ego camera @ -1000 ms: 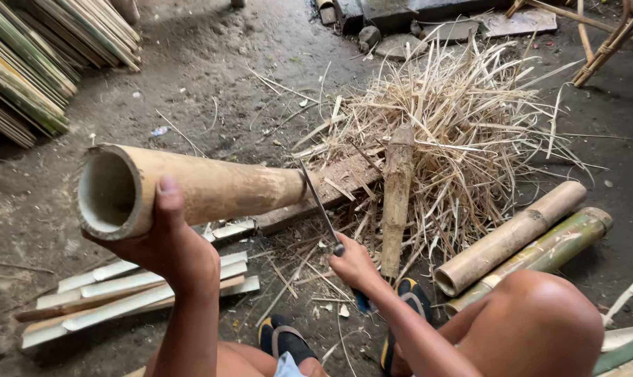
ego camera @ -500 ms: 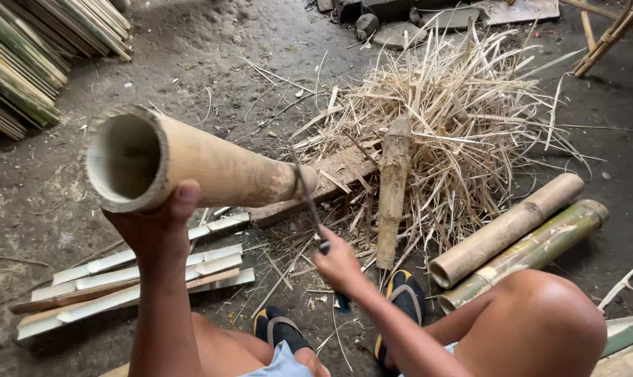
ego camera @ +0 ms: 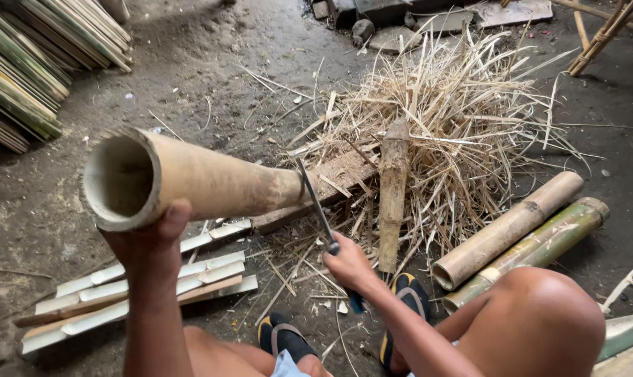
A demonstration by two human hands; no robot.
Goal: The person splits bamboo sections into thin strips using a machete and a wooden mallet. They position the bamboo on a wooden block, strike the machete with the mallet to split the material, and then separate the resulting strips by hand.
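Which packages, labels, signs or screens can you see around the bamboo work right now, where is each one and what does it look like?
None in view: no package, label, sign or screen.
Only bare materials show: the bamboo tube in the left hand, the knife in the right hand, cut bamboo slats on the dirt floor, and a pile of shavings.

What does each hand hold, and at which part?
The left hand grips the bamboo tube at the rim of its open near end. The right hand holds a knife by its handle.
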